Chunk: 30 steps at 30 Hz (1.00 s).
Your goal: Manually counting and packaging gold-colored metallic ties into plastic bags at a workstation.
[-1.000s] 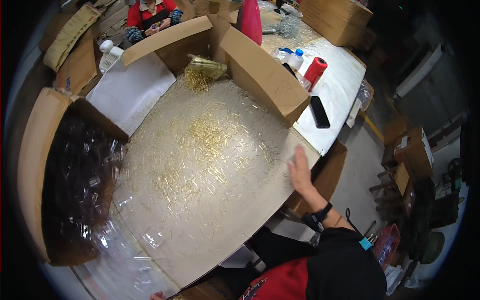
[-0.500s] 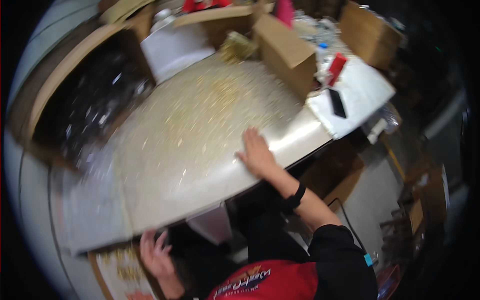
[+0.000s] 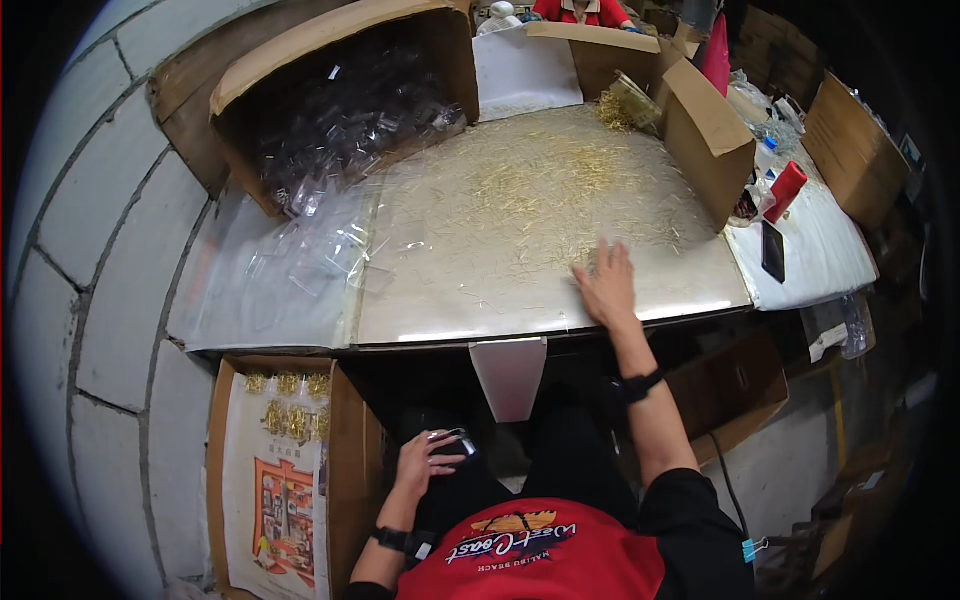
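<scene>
My left hand (image 3: pixel 418 468) is low, over my lap, with its fingers closed round a small clear plastic box (image 3: pixel 458 448). The inside of that box is too small to make out. Over the near part of the tabletop (image 3: pixel 450 310), my right hand (image 3: pixel 608 290) lies palm down with fingers spread, slightly blurred. Just beyond its fingertips, thin gold-coloured metal pins (image 3: pixel 570 180) are strewn, denser toward the far side. A bunch of gold pins spills from a small tipped container (image 3: pixel 634 100) at the back.
A tipped carton (image 3: pixel 232 100) holds many clear plastic boxes (image 3: pixel 350 120). Several more lie on the plastic sheet. Low left, an open carton (image 3: pixel 218 440) holds rows of gold-filled packs (image 3: pixel 290 420). A red roll (image 3: pixel 788 190) and phone (image 3: pixel 773 252) lie right. Another person (image 3: pixel 590 12) works beyond.
My view has swung left and steadied. My left hand has moved from beside the low carton to my lap and now shows a clear box. My right hand stays over the tabletop.
</scene>
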Motion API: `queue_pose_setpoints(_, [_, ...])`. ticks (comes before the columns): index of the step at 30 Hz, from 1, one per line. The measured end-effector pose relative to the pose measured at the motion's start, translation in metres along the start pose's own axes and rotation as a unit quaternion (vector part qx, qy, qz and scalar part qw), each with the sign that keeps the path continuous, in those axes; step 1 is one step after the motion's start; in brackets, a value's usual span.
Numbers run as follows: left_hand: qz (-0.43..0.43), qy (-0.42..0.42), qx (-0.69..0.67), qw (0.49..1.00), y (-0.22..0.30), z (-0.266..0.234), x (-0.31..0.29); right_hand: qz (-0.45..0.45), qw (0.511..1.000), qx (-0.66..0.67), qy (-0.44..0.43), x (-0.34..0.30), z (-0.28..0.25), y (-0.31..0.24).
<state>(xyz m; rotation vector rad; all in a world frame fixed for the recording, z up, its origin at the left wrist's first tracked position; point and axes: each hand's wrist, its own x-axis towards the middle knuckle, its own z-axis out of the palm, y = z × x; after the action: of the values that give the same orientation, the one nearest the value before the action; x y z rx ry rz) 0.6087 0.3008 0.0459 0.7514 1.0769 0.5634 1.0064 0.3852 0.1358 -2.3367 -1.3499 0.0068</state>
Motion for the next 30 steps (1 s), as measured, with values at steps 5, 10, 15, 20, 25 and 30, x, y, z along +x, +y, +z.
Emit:
queue_pose_setpoints(5, [-0.074, -0.080, 0.038, 0.993, -0.025, 0.027, 0.067, -0.114, 0.992, -0.006, -0.057, 0.018, 0.043, -0.078])
queue_pose_setpoints(10, [-0.085, -0.141, -0.006, 0.986, -0.019, 0.049, 0.089, -0.222, 0.974, 0.047, -0.021, -0.014, 0.079, -0.104])
queue_pose_setpoints(15, [-0.099, -0.179, -0.062, 0.977, -0.041, 0.047, 0.104, -0.236, 0.971, 0.028, -0.030, -0.069, 0.065, -0.113])
queue_pose_setpoints(20, [-0.107, -0.172, -0.074, 0.976, -0.043, 0.056, 0.109, -0.269, 0.958, 0.066, -0.080, -0.098, 0.040, -0.088])
queue_pose_setpoints(25, [-0.108, -0.172, -0.094, 0.975, -0.051, 0.058, 0.112, -0.333, 0.929, 0.098, -0.125, -0.124, 0.028, -0.059])
queue_pose_setpoints(30, [-0.114, -0.194, -0.130, 0.966, -0.067, 0.050, 0.134, -0.334, 0.912, 0.201, -0.126, -0.135, 0.021, -0.029])
